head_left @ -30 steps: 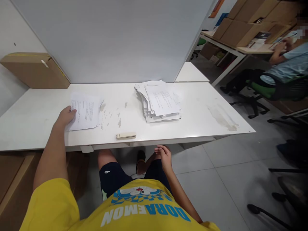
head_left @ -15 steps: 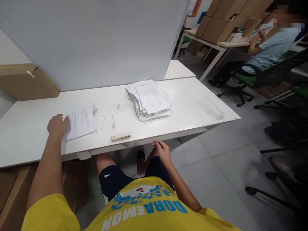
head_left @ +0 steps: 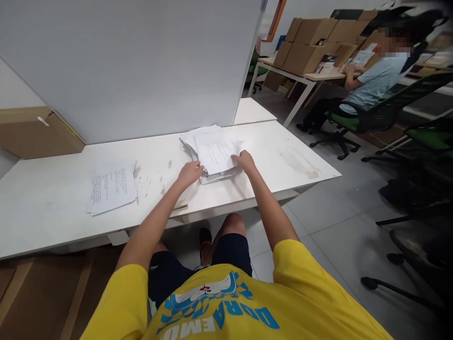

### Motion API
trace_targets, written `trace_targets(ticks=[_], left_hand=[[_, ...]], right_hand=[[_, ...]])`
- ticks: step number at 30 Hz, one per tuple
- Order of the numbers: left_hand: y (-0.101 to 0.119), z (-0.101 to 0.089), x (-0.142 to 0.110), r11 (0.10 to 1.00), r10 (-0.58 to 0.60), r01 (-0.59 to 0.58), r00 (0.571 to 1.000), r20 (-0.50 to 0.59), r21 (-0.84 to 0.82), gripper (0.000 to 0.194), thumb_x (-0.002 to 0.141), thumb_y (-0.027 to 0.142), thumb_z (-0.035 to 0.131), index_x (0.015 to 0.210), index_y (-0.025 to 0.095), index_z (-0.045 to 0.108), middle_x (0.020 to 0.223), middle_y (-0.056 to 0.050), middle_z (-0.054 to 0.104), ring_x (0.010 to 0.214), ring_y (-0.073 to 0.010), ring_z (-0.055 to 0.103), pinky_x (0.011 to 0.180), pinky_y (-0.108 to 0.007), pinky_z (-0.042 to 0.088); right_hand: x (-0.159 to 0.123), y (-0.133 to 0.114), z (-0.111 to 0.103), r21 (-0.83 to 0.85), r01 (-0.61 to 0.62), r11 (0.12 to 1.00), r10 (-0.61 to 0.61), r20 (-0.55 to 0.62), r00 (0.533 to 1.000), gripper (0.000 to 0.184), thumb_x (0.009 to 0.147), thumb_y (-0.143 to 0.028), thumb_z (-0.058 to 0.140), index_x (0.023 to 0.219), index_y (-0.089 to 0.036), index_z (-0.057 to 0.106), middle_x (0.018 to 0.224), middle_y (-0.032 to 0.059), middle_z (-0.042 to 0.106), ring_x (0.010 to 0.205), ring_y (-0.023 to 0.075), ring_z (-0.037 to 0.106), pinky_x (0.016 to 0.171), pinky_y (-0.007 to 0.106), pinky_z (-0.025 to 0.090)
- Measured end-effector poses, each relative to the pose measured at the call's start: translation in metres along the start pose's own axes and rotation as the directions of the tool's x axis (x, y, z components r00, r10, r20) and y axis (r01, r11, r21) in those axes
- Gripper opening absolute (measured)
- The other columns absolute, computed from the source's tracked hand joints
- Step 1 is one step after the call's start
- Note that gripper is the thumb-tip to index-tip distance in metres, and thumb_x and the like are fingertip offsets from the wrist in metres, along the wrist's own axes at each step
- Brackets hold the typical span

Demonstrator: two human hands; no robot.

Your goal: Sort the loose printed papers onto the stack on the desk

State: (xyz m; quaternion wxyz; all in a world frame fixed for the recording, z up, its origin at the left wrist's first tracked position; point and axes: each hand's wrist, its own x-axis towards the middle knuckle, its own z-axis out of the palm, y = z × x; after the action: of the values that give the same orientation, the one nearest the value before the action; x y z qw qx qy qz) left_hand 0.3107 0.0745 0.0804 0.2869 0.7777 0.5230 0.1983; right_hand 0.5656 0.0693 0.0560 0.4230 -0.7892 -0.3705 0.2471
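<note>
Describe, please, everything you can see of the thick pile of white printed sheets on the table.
The thick pile of white printed paper sheets lies flat on the white table, near the grey partition panel. Its sheets are fanned and misaligned, and the top one shows lines of small text. The left hand touches its near left edge, the right hand its near right corner.

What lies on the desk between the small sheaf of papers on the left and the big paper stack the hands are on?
In the head view, only scuffed patches on bare desk separate the small sheaf from the big stack.
</note>
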Motion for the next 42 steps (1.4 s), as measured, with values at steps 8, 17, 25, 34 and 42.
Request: trace_targets(ticks=[8,17,25,34,42], left_hand=[[-0.004,0.029,0.004,0.943,-0.208,0.175,0.974,-0.090,-0.284,0.032,0.084,0.027,0.057,0.115,0.018,0.057,0.103,-0.008,0.069,0.088,-0.0214,0.065,0.075,-0.030,0.045],[-0.008,0.043,0.012,0.793,-0.344,0.277,0.939,-0.023,-0.543,0.011,0.076,0.020,0.063,0.070,0.018,0.054,0.056,0.001,0.051,0.052,-0.0132,0.049,0.055,-0.026,0.037],[-0.002,0.048,-0.006,0.695,-0.347,0.316,0.934,0.083,-0.646,0.029,0.077,0.021,0.061,0.059,0.020,0.039,0.052,0.005,0.035,0.046,-0.0082,0.031,0.047,-0.024,0.027],[0.005,0.026,-0.062,0.673,-0.214,0.328,0.944,0.250,-0.663,0.024,0.070,0.018,0.060,0.058,0.020,0.040,0.052,0.007,0.028,0.045,-0.0065,0.022,0.046,-0.023,0.017],[0.003,0.034,-0.121,0.848,-0.053,0.187,0.961,0.271,-0.495,0.018,0.073,0.032,0.060,0.062,0.021,0.053,0.056,0.001,0.045,0.052,-0.0144,0.041,0.051,-0.027,0.030]], right_hand=[[-0.036,0.036,-0.009,0.274,-0.099,0.957,0.089,0.048,0.995,0.034,0.068,-0.016,0.062,0.102,-0.016,0.061,0.083,0.0044,0.067,0.071,0.0162,0.062,0.066,0.027,0.050],[-0.078,0.067,-0.006,0.508,-0.133,0.851,0.129,0.042,0.991,0.028,0.056,-0.024,0.060,0.084,-0.018,0.060,0.064,-0.0014,0.063,0.057,0.0140,0.056,0.054,0.025,0.042],[-0.096,0.079,-0.013,0.585,-0.166,0.794,0.096,0.149,0.984,0.036,0.055,-0.032,0.070,0.089,-0.021,0.061,0.069,-0.0021,0.067,0.064,0.0162,0.062,0.059,0.026,0.046],[-0.129,0.089,-0.027,0.686,-0.288,0.668,-0.102,0.468,0.878,0.044,0.063,-0.039,0.078,0.101,-0.019,0.069,0.097,0.0069,0.077,0.090,0.0272,0.072,0.082,0.037,0.056],[-0.195,0.120,-0.023,0.753,-0.386,0.532,-0.031,0.473,0.881,0.042,0.067,-0.032,0.080,0.106,-0.022,0.069,0.110,0.0069,0.075,0.101,0.0274,0.071,0.091,0.039,0.057]])
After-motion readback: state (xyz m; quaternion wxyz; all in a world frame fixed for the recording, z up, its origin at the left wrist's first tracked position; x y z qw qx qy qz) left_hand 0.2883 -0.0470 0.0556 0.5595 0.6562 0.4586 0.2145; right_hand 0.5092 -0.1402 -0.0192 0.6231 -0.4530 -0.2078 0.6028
